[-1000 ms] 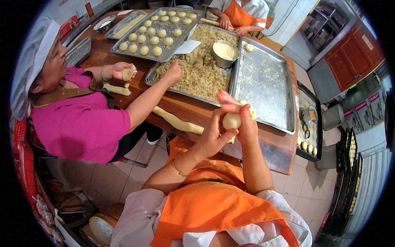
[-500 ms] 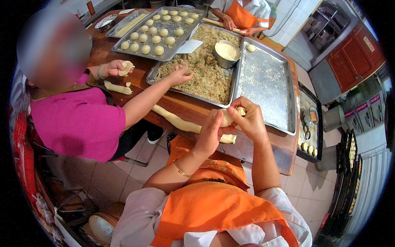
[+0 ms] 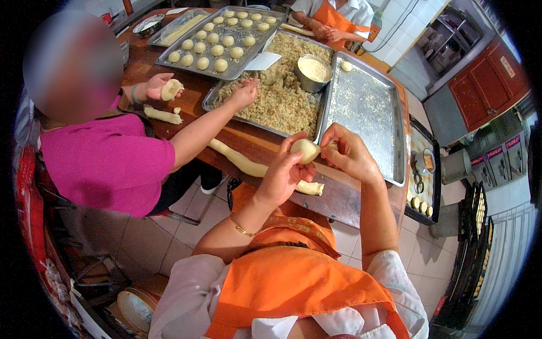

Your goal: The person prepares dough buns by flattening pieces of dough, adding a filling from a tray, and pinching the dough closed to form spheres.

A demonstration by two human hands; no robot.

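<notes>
A pale, round dough ball (image 3: 305, 150) rests in the fingers of my left hand (image 3: 280, 176), over the table's near edge. At its right side my right hand (image 3: 354, 157) is closed in a pinch on a small piece of dough (image 3: 330, 147), partly hidden by the fingers. Below my hands lies a long dough rope (image 3: 240, 161), its torn end showing to the right of my left hand. Just beyond is a tray of crumbly filling (image 3: 291, 110) with a metal bowl of pale crumbs (image 3: 314, 73) standing in it.
A crumb-dusted metal tray (image 3: 364, 107) bears one dough ball on the right; another tray (image 3: 228, 74) holds several at far left. On my left a co-worker in pink (image 3: 113, 164) holds a dough round (image 3: 171, 89) and reaches into the filling. Another person (image 3: 333, 22) works at the far side.
My hands have lifted slightly and drawn apart, exposing the dough ball, with the right fingers pulling at its side. The co-worker's reaching hand has closed and shifted left; the far person's hands have come together.
</notes>
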